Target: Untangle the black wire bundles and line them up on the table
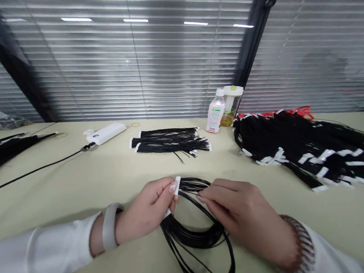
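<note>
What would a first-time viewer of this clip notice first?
Probably the big heap of black wires with white ends, on the right of the table. Then, front and centre, the left hand pinching a white connector and the right hand pinching thin wires beside it.

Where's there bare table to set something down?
Bare tabletop shows between the white device and the left hand, and between the flat wire bundles and the right hand. It's crowded at right, where a big wire pile lies, and around the black coil both hands hold.
</note>
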Available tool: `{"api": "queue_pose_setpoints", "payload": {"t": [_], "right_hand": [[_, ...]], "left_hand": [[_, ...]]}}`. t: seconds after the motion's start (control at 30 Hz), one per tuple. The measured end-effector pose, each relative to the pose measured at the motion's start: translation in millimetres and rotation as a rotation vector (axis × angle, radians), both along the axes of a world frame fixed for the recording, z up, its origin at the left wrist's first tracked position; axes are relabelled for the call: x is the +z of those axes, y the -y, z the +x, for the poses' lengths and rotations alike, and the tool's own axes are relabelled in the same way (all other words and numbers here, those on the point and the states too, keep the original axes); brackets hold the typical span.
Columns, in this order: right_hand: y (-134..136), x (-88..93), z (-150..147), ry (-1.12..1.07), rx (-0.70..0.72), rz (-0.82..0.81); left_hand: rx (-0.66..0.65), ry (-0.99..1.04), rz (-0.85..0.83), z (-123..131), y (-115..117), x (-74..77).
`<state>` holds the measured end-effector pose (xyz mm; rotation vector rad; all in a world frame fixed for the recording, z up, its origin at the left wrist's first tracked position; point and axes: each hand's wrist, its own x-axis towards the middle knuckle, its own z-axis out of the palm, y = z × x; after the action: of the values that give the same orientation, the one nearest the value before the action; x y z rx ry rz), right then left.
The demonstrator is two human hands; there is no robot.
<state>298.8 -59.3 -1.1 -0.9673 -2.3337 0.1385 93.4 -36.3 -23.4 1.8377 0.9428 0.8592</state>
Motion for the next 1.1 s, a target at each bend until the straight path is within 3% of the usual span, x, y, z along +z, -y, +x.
{"api": "queue_pose_setpoints", "payload": {"t": [0.6, 0.93, 1.1], "right_hand": [[1.5, 3.2, -1.2, 0.030, 0.032, -0.032], [0.9, 1.2, -6.4, 0.074, -0.018, -0.084], [-0.1, 3.0, -4.8, 0.053, -0.075, -0.103]], "left_hand": [[-0.027, -0.015, 0.030, -0.6, 0.7, -0.3], [-0.077, -0.049, 0.041, -1.2, 1.0, -1.2], [0.079, -0.047, 0.079, 2.3, -0.7, 0.4]]}}
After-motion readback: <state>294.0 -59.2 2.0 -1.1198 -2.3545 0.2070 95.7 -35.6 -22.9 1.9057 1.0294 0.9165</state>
